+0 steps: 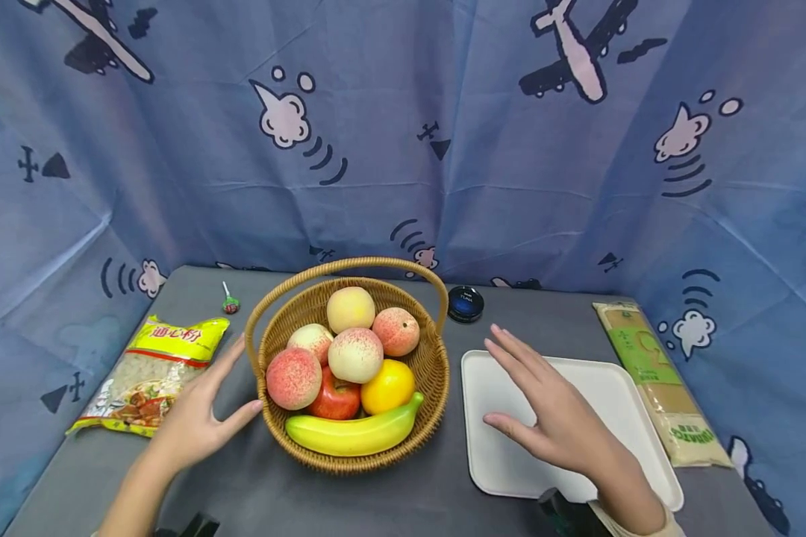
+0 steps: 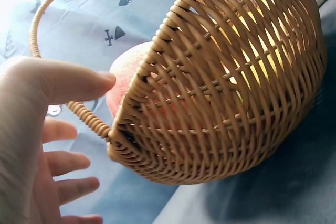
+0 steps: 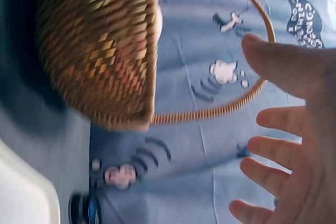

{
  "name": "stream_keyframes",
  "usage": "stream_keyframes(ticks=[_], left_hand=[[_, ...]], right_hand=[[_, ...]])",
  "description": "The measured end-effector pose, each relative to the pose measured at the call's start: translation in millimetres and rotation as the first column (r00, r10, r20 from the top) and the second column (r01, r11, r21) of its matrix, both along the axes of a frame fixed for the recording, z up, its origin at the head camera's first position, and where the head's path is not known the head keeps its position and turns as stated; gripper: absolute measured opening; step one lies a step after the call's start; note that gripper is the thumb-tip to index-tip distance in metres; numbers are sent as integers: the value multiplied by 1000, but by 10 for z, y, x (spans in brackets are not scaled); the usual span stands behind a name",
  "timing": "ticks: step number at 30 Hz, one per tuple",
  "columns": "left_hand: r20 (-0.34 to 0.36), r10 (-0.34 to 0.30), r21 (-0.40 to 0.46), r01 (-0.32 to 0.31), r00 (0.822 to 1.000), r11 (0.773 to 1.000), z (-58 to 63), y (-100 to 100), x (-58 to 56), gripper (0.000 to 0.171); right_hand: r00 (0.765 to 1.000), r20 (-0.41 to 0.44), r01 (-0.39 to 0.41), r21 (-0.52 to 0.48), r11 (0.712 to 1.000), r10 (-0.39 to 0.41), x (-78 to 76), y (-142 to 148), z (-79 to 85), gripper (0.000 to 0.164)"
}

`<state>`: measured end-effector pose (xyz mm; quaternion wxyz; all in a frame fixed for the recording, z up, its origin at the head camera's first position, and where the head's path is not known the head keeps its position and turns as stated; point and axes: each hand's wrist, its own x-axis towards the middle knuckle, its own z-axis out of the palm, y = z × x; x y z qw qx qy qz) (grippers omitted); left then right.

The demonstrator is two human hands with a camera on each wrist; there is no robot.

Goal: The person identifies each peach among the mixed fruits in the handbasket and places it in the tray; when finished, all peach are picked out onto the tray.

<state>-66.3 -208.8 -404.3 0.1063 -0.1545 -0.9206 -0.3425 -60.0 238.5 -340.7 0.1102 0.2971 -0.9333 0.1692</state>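
Note:
A woven wicker basket (image 1: pixel 438 388) with an arched handle (image 1: pixel 349 262) stands mid-table. In it are several peaches (image 1: pixel 356 355), a red apple (image 1: pixel 336 397), an orange (image 1: pixel 388 386) and, at the front, a banana (image 1: pixel 354 434). My left hand (image 1: pixel 198 414) is spread at the basket's left side; its thumb is close to the rim, and whether it touches I cannot tell. Over the white tray (image 1: pixel 483 470), my right hand (image 1: pixel 557 414) hovers with fingers extended, apart from the basket. The right wrist view shows that hand (image 3: pixel 294 150) holding nothing.
A yellow-topped bag of pasta (image 1: pixel 151 373) lies left, below a lollipop (image 1: pixel 230 304). Behind the basket's right side sits a round dark tuna tin (image 1: pixel 466 303). A long noodle packet (image 1: pixel 658 380) lies right of the tray. Blue patterned cloth (image 1: pixel 376 149) surrounds the table.

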Motion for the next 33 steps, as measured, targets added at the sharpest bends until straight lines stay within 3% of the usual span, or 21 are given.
stream_keyframes(ticks=[4, 8, 12, 15, 17, 19, 22, 24, 30, 33], left_hand=[[-10, -51, 105, 52, 999, 993, -35, 31, -36, 79], [-56, -129, 183, 137, 990, 973, -83, 32, -71, 75], [-48, -179, 226, 185, 983, 956, -137, 25, -106, 71], [-16, -189, 233, 188, 982, 954, -165, 19, -122, 67], [11, -191, 240, 182, 982, 953, -175, 16, -121, 65], [29, -193, 252, 180, 981, 951, -184, 14, -118, 64], [41, -213, 280, 194, 976, 940, -200, 14, -115, 66], [37, -232, 290, 212, 972, 933, -210, 15, -116, 67], [44, -254, 311, 228, 966, 922, -225, 14, -117, 68], [52, -258, 319, 229, 965, 920, -233, 11, -117, 69]], right_hand=[[986, 114, -108, -110, 988, 120, -123, -231, 59, 84], [941, 198, -228, -225, 947, 274, -303, -504, 103, 79], [869, 261, -334, -319, 887, 421, -491, -781, 155, 78], [778, 354, -381, -390, 838, 518, -628, -963, 193, 76], [734, 413, -389, -395, 832, 539, -710, -1073, 220, 75], [706, 454, -396, -382, 835, 543, -782, -1178, 243, 75], [696, 486, -414, -330, 848, 528, -870, -1340, 245, 75], [674, 517, -425, -313, 849, 528, -923, -1446, 232, 75], [584, 595, -488, -287, 825, 552, -1103, -1733, 193, 73], [520, 652, -497, -296, 816, 553, -1180, -1855, 186, 72]])
